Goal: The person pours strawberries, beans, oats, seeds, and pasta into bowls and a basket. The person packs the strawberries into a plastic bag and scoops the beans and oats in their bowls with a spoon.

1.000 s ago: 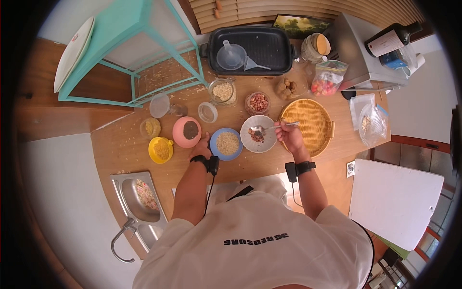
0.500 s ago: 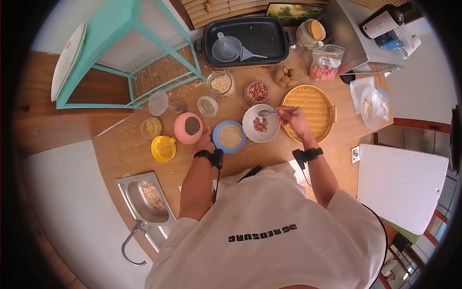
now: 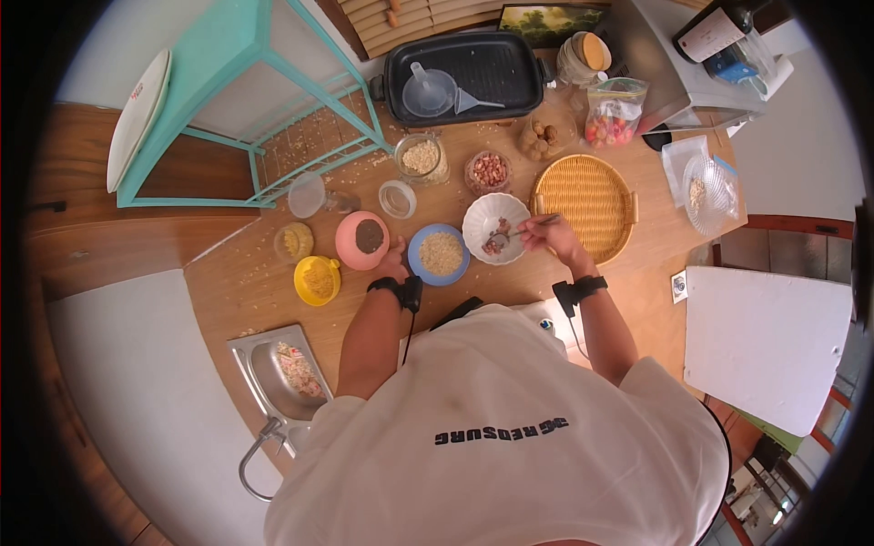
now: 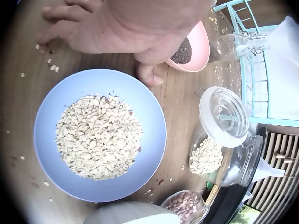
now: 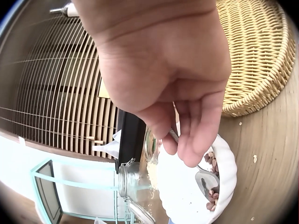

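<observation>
My right hand [image 3: 553, 239] pinches the handle of a metal spoon [image 5: 205, 181] between thumb and fingers. The spoon's bowl dips into a white fluted bowl [image 3: 474, 223], among reddish-brown peanuts [image 5: 211, 161] lying at its bottom. To the left of that bowl is a blue plate [image 4: 50, 140] heaped with rolled oats [image 4: 99, 135]. My left hand [image 4: 121, 28] rests on the table between the blue plate and a pink bowl [image 3: 348, 239] of dark small grains. Its fingers are spread, its thumb is extended, and it holds nothing.
A round wicker tray [image 3: 583, 205] sits right of the white bowl. Behind stand a jar of peanuts [image 3: 488, 171], an oat jar [image 3: 421, 158] and a black grill pan [image 3: 492, 77]. A yellow bowl [image 3: 330, 289] and a turquoise rack [image 3: 264, 55] are at left. Loose flakes dot the table.
The spoon was over the middle of the white bowl, swung toward its far right side, and has come back down into the peanuts. My left hand has stayed by the pink bowl.
</observation>
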`<state>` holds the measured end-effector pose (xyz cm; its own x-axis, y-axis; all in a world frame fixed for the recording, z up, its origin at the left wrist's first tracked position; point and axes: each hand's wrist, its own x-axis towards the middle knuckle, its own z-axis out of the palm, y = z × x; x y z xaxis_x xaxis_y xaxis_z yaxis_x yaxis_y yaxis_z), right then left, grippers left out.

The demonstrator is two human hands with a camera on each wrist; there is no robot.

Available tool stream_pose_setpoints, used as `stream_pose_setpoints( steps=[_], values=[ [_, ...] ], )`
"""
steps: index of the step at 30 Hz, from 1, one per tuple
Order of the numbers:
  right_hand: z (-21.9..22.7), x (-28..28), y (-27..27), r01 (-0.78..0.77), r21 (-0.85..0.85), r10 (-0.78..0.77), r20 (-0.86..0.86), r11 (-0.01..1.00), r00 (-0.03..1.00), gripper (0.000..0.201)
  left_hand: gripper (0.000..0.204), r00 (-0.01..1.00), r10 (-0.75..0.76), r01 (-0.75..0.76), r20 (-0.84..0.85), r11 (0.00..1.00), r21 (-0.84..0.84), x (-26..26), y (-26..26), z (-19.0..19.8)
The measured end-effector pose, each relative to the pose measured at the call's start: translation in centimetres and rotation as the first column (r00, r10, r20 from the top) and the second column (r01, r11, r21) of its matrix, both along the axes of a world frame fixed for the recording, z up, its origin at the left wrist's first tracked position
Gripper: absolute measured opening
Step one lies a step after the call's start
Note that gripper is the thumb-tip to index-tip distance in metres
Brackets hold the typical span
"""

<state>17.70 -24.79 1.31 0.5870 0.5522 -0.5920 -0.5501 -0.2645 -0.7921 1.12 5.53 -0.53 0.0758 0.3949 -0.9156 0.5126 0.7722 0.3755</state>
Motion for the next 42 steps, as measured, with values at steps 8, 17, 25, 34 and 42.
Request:
stream_pose_setpoints(
  steps=[8,17,25,34,42],
  values=[
    [0.1,-1.0,-0.7,0.106,0.003,-0.105,-0.108,0.994,0.989,0.026,0.046,0.988,0.079,-0.054,0.132,0.981,-0.188,-0.7,0.5,-3.0],
    [0.3,0.6,-0.4,0.294,0.173,-0.259,-0.202,0.94,0.945,0.027,0.062,0.998,-0.039,0.035,-0.039,0.995,-0.091,-1.0,1.3,-4.3],
    [3.1,2.9,1.7,0.398,0.232,-0.378,-0.125,0.888,0.917,0.026,0.065,0.992,0.085,-0.071,0.089,0.986,-0.15,-0.2,0.1,-0.2],
    [2.6,2.1,0.3,0.001,-0.083,0.017,0.223,0.997,0.975,0.02,0.07,0.988,0.011,0.006,0.154,0.994,-0.11,-1.6,1.2,-4.7],
    [0.2,1.1,-1.0,-0.082,-0.131,0.09,0.054,0.988,0.994,0.022,0.055,1.0,0.024,-0.023,0.016,0.996,-0.085,-0.1,0.0,-1.5]
  ],
)
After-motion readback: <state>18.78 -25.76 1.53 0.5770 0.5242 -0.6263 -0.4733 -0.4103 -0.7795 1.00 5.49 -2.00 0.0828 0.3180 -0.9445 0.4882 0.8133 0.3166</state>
